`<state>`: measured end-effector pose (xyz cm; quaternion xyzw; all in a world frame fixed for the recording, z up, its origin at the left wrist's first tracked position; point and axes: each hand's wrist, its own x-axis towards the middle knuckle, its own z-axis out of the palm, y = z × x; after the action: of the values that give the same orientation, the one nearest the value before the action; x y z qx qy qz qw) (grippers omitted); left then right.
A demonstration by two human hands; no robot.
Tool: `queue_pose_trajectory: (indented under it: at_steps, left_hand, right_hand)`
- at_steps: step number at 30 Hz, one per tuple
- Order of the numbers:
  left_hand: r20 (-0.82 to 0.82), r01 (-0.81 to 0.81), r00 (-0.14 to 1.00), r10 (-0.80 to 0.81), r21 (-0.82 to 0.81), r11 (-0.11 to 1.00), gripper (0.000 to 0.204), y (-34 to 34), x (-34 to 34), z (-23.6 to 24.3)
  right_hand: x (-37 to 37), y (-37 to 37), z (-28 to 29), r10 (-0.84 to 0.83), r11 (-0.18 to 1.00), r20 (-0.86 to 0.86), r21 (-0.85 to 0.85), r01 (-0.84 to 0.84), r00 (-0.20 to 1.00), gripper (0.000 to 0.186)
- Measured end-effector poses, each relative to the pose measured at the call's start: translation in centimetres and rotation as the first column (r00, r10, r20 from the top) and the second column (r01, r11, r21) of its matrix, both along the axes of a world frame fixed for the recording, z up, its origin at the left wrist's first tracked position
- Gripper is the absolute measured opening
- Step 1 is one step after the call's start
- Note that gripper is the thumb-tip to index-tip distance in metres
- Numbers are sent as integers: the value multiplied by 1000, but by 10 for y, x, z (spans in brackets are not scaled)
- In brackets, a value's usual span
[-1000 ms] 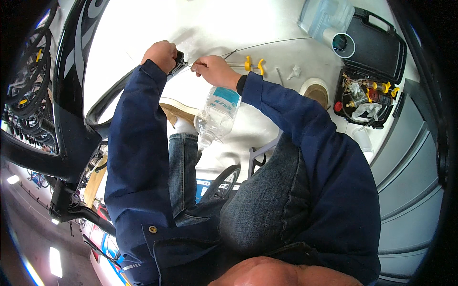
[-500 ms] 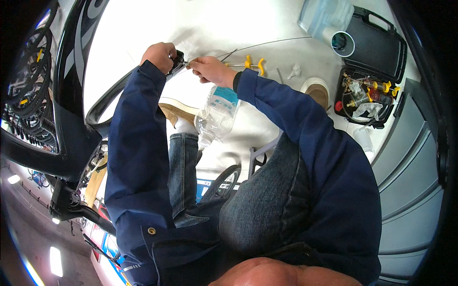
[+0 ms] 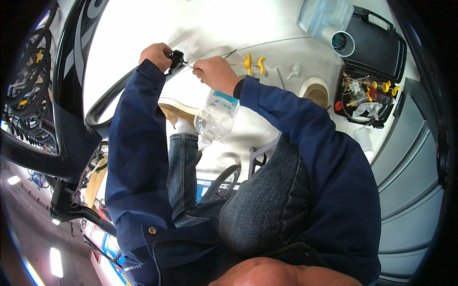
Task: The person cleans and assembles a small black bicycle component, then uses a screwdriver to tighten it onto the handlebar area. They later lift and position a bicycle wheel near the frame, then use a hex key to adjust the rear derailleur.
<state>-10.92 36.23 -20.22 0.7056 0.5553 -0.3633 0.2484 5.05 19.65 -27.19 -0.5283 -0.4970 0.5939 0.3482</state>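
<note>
My left hand is closed around a small black brake caliper at the end of the black bicycle frame's thin tube. From the right, my right hand pinches a thin metal rod, apparently a hex key. Its tip points to the caliper's near side; whether it is seated there is too small to tell. Below my right wrist lies a clear plastic bottle with a blue label, its neck toward me. Yellow-handled pieces rest on the floor just right of my right hand.
An open black case at the right holds syringes and crumpled tissue. Behind it stand a translucent blue bin and a white cup. A grey cabinet borders the right side. A crumpled tissue lies near my shoe.
My right hand has drawn slightly right, away from the caliper, showing more of the thin rod. My left hand has shifted slightly, and more of the caliper shows.
</note>
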Motion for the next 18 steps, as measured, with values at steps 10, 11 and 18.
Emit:
queue_pose_trajectory:
  at_steps: [10,11,18]
  left_hand:
    - [-25,-31,999,32,41,999,31,-3,8,3]
    - [-30,-41,999,43,44,998,31,-3,9,5]
    - [-32,-52,998,53,41,998,29,-4,8,5]
  right_hand:
    - [-11,22,-26,-254,760,-731,-556,-337,634,27]
    - [-13,21,-28,-261,755,-736,-559,-343,625,27]
    - [-20,23,-27,-164,819,-624,-518,-247,764,34]
